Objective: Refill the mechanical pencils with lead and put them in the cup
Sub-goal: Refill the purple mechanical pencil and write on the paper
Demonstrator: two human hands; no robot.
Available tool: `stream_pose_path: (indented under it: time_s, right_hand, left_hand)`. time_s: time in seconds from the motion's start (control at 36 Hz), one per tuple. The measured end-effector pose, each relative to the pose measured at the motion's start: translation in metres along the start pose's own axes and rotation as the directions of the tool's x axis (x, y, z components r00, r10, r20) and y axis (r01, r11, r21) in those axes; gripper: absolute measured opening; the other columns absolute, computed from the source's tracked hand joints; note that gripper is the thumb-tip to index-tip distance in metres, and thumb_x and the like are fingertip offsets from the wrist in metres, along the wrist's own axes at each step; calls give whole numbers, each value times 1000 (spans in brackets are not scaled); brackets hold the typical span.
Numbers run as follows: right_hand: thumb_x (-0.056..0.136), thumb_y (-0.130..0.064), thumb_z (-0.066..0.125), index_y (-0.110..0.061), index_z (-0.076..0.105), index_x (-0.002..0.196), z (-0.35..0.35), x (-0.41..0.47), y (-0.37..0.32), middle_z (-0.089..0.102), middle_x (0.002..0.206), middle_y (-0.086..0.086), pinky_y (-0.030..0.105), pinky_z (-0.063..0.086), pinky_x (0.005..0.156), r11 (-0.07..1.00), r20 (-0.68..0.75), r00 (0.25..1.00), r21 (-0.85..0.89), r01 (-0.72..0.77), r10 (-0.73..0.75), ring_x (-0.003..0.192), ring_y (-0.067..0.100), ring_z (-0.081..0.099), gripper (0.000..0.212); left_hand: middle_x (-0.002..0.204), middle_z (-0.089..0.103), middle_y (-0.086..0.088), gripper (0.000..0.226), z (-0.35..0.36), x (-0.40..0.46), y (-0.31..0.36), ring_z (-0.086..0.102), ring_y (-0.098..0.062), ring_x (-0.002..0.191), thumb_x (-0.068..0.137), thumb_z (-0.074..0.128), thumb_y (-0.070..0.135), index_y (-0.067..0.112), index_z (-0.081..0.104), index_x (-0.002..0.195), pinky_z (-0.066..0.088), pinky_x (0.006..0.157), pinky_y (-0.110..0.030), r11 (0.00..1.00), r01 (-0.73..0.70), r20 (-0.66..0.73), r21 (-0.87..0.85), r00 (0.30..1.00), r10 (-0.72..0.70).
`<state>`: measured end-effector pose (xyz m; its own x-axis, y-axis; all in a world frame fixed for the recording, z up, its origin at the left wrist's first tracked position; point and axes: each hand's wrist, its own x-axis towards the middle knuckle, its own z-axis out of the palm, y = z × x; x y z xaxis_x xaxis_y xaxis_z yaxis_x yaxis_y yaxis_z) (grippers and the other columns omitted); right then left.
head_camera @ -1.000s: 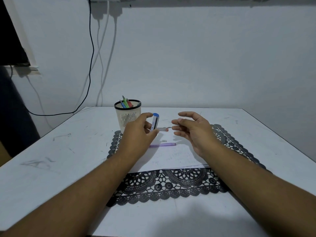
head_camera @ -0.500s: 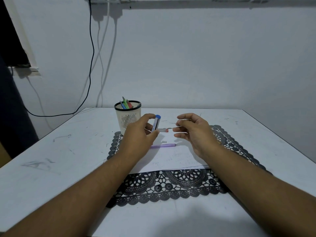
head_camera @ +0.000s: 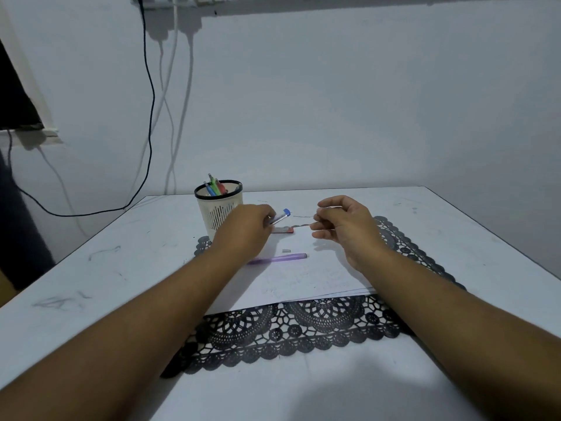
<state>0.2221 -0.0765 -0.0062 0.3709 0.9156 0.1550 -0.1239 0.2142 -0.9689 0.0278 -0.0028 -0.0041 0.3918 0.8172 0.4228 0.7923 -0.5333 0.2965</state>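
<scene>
My left hand [head_camera: 246, 230] grips a blue-capped lead tube [head_camera: 280, 216], tilted with its cap up and to the right. My right hand [head_camera: 343, 226] pinches thin pencil leads [head_camera: 303, 226] between thumb and fingers, just right of the tube. A small container with a red end [head_camera: 283, 230] lies on the white paper [head_camera: 303, 278] below the tube. A purple mechanical pencil [head_camera: 277, 258] lies on the paper nearer to me, with a tiny white piece [head_camera: 286, 251] beside it. The white cup [head_camera: 218, 206] stands behind my left hand and holds several coloured pencils [head_camera: 214, 186].
A black lace mat [head_camera: 291, 332] lies under the paper on the white table [head_camera: 91, 268]. Cables [head_camera: 150, 117] hang down the wall behind the cup. The table's right edge runs diagonally at the far right.
My left hand has tipped the lead tube from upright to slanting right. My right hand's fingers have curled in and now pinch the leads, a little higher than before.
</scene>
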Motion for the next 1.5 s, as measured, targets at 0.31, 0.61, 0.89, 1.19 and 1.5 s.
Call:
stream_pose_path:
  time_s: [0.31, 0.61, 0.89, 1.19, 1.5]
  right_hand:
    - [102, -10, 59, -12, 62, 106, -10, 6, 3, 77, 78, 9, 35, 57, 55, 1000, -53, 999, -6, -7, 6, 62, 21, 67, 5]
    - [101, -12, 59, -13, 63, 105, -9, 10, 8, 78, 80, 10, 35, 53, 56, 999, -52, 999, -40, -16, 14, 65, 22, 67, 6]
    - [101, -11, 60, -10, 64, 105, -11, 9, 11, 78, 85, 10, 37, 54, 58, 997, -71, 997, -77, -13, 8, 71, 23, 66, 7]
    - [104, -11, 56, -15, 60, 107, -3, 4, 15, 78, 80, 13, 35, 49, 54, 996, -73, 997, -82, -30, 24, 67, 26, 64, 6]
    - [101, -10, 58, -14, 60, 103, 1, 0, 10, 78, 84, 11, 38, 50, 57, 995, -70, 997, -96, 11, -18, 70, 24, 63, 5]
  left_hand:
    - [98, 65, -1, 24, 26, 39, 5, 64, -25, 85, 94, 51, 14, 24, 72, 95, 43, 62, -29, 920, -69, 160, 386, 987, 7]
    - [107, 66, 2, 20, 38, 39, 4, 64, -24, 107, 95, 55, 24, 25, 71, 105, 52, 74, -35, 919, -76, 126, 387, 992, 29]
    - [93, 59, 16, 7, 13, -7, 7, 57, -11, 90, 99, 62, 28, 28, 68, 101, 47, 76, -33, 971, -230, 20, -70, 973, 232]
    - [90, 61, 11, 16, 6, -34, -6, 55, -8, 78, 87, 76, 39, 29, 65, 93, 41, 62, -23, 968, -84, 250, -238, 957, 145]
    - [84, 63, 8, 7, 8, -33, -8, 56, -10, 75, 103, 56, 26, 24, 57, 95, 41, 64, -27, 962, -159, 207, -220, 956, 206]
